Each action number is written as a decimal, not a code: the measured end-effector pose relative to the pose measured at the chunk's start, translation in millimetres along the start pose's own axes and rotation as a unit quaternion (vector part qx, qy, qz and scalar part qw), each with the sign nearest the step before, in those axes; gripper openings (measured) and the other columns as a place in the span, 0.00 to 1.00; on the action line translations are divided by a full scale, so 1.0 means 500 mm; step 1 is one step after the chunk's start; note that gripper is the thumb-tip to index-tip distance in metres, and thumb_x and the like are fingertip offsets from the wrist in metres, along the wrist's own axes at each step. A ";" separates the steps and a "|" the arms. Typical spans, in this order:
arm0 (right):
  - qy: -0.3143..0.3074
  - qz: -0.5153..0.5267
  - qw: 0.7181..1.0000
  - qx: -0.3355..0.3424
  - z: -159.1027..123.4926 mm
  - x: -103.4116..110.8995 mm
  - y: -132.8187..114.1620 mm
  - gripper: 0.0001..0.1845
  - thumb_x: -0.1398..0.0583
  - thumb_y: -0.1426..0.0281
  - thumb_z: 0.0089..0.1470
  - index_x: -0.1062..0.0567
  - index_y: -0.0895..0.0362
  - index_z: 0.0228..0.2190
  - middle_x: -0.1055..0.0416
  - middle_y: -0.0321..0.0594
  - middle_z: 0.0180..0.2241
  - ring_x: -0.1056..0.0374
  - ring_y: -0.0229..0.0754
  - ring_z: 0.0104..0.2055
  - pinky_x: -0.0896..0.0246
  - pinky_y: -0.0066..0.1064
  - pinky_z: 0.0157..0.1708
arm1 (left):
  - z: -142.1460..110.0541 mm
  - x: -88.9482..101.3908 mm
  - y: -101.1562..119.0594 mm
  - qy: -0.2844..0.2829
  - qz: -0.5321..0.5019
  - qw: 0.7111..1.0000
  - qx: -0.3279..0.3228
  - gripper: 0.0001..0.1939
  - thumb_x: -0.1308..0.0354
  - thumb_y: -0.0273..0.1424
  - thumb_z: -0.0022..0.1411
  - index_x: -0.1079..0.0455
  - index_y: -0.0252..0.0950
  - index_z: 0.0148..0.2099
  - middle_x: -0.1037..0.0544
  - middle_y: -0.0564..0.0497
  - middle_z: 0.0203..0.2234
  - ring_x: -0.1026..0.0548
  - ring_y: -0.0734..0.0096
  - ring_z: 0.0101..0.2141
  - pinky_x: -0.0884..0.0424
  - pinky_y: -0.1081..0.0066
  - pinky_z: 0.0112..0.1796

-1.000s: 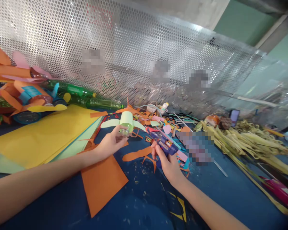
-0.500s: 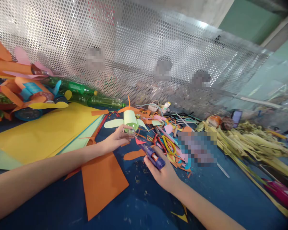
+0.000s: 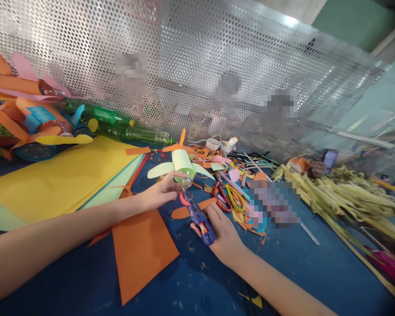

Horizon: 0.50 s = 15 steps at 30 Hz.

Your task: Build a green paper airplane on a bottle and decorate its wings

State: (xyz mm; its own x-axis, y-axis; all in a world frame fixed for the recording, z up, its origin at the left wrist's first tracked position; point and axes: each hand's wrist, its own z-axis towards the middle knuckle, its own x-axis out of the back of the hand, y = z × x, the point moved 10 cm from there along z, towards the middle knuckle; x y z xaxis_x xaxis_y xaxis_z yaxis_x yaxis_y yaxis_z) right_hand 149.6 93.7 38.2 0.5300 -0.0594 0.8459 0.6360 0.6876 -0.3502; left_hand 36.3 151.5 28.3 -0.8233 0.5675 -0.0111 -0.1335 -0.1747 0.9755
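Jutting beyond the left hand point(image 3: 161, 192), fingers clamped on it, the bottle point(image 3: 183, 166) meets the glue gun point(image 3: 199, 219) (in the right hand point(image 3: 224, 235)).

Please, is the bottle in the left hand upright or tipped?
Tipped: the bottle lies sideways in the left hand, its neck facing the glue gun.

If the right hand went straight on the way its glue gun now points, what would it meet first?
Most likely the neck of the bottle held in the left hand; the glue gun seems almost there, though depth is unclear.
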 end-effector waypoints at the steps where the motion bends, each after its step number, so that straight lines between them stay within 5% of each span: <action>1: 0.000 -0.005 1.000 -0.004 0.000 -0.001 0.001 0.07 0.44 0.70 0.55 0.40 0.54 0.30 0.40 0.38 0.31 0.40 0.43 0.32 0.41 0.33 0.32 | -0.001 -0.001 0.001 -0.003 0.002 1.000 -0.002 0.26 0.51 0.20 0.52 0.48 0.39 0.53 0.29 0.45 0.50 0.33 0.62 0.53 0.39 0.59 0.50; 15: -0.003 -0.025 1.000 -0.007 0.005 0.002 -0.001 0.08 0.45 0.73 0.54 0.42 0.53 0.29 0.41 0.37 0.30 0.41 0.43 0.31 0.43 0.32 0.30 | -0.004 -0.002 -0.006 -0.019 -0.006 1.000 -0.004 0.26 0.50 0.20 0.54 0.48 0.40 0.55 0.28 0.45 0.49 0.31 0.61 0.51 0.37 0.60 0.48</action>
State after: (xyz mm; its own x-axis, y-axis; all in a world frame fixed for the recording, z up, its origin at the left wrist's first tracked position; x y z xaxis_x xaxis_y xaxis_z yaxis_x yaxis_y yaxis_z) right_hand 148.6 95.1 40.3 0.4936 -0.0898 0.8650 0.6698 0.6737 -0.3123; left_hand 36.7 150.0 24.9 -0.7997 0.6002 -0.0151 -0.1483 -0.1731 0.9737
